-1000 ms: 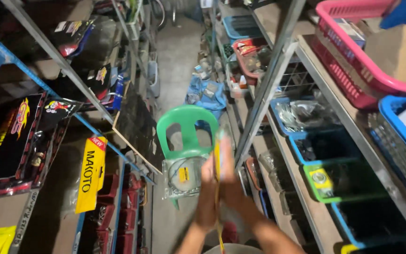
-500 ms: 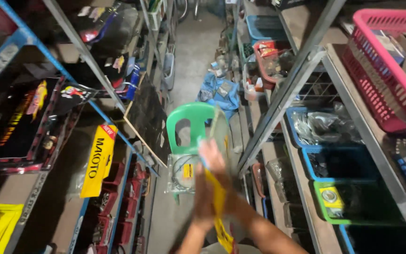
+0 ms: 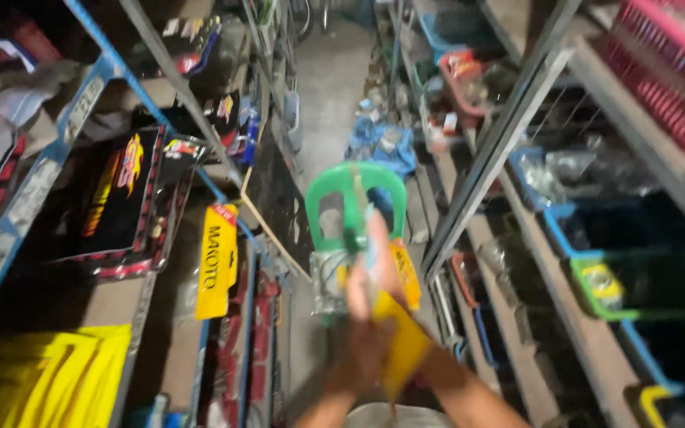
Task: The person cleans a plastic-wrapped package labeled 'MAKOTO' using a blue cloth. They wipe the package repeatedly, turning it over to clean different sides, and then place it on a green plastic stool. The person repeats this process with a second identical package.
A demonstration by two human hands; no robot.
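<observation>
My two hands are pressed together in the middle of a narrow aisle, both badly blurred. My left hand (image 3: 361,349) and my right hand (image 3: 380,265) close on a flat yellow package (image 3: 403,342), which sticks out below and to the right of the palms. Just beyond the hands stands a green plastic chair (image 3: 356,181) with a clear packet (image 3: 328,279) on its seat. Both forearms rise from the bottom edge of the view.
A blue-framed metal rack (image 3: 93,87) on the left holds black and red packages, a hanging yellow packet (image 3: 216,261) and yellow bags (image 3: 49,372). The right-hand shelves carry blue and green bins (image 3: 596,269) and a pink basket (image 3: 660,79). A concrete aisle (image 3: 331,79) runs on behind the chair.
The hands have stayed pressed together and sunk a little. The yellow package now shows more, below the palms. The view has tilted and moved closer to the chair.
</observation>
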